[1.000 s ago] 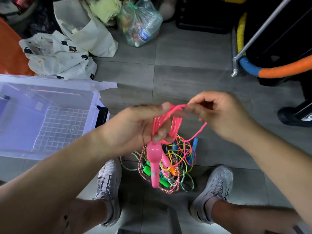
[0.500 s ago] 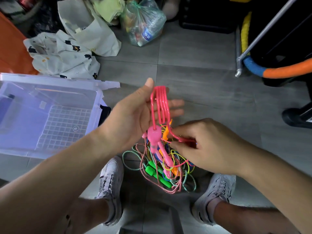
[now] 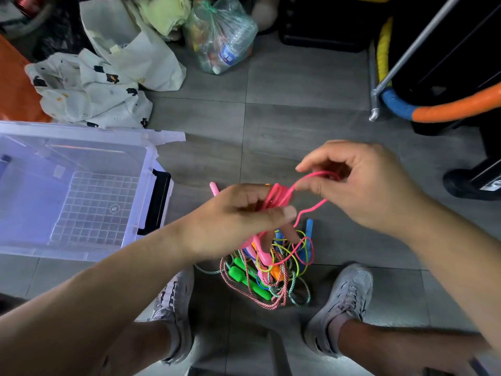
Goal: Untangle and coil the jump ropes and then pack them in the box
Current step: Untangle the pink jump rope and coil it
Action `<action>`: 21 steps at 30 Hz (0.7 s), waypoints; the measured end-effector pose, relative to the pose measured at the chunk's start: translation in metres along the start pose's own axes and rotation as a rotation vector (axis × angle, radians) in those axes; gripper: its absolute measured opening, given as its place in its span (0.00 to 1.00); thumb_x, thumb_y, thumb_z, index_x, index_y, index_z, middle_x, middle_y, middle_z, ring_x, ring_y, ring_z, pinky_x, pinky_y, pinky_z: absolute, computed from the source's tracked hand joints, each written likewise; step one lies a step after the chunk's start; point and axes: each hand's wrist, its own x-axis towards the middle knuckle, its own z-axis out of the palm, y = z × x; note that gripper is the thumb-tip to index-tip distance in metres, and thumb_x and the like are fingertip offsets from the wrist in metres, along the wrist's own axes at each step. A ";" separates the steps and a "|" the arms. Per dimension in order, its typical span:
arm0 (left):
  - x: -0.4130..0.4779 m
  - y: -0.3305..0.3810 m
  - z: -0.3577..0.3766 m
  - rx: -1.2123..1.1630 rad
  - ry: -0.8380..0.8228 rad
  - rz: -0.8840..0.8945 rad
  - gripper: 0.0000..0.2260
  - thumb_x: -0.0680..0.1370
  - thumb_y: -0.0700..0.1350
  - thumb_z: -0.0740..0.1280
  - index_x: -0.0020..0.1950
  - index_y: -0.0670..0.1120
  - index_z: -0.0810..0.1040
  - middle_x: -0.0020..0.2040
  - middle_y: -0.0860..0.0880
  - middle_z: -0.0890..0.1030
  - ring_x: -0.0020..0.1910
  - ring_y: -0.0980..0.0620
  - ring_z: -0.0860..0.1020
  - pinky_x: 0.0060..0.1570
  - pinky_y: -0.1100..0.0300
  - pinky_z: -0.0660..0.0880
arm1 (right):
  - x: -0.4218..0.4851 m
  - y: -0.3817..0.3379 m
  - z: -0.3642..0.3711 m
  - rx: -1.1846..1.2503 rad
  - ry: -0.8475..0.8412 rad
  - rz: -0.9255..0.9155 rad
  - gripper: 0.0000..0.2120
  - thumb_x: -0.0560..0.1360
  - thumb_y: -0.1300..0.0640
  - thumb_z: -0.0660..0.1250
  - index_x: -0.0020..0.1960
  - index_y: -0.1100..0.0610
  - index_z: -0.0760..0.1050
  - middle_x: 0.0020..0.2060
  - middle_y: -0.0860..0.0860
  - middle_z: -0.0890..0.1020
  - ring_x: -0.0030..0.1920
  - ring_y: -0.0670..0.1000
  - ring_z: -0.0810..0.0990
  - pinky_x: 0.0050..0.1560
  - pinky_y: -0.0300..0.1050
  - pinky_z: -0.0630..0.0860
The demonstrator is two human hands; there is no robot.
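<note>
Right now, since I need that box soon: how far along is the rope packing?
Done: nothing; no rope shows in the box. In hand: the left hand holds the pink rope coiled, the right hand pinches its free strand. Left: the tangled pile on the floor.

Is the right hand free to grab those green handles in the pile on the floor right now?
Probably not yet. The right hand pinches the pink rope that the left hand holds coiled. The green handles lie open between the shoes, though tangled cords cross them.
</note>
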 end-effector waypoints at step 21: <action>0.002 0.016 -0.058 -0.958 0.404 0.212 0.10 0.76 0.41 0.61 0.55 0.39 0.75 0.47 0.46 0.86 0.35 0.54 0.81 0.44 0.65 0.79 | -0.013 0.031 0.061 0.028 -0.393 0.341 0.08 0.82 0.55 0.63 0.58 0.46 0.78 0.34 0.49 0.83 0.34 0.47 0.82 0.45 0.48 0.81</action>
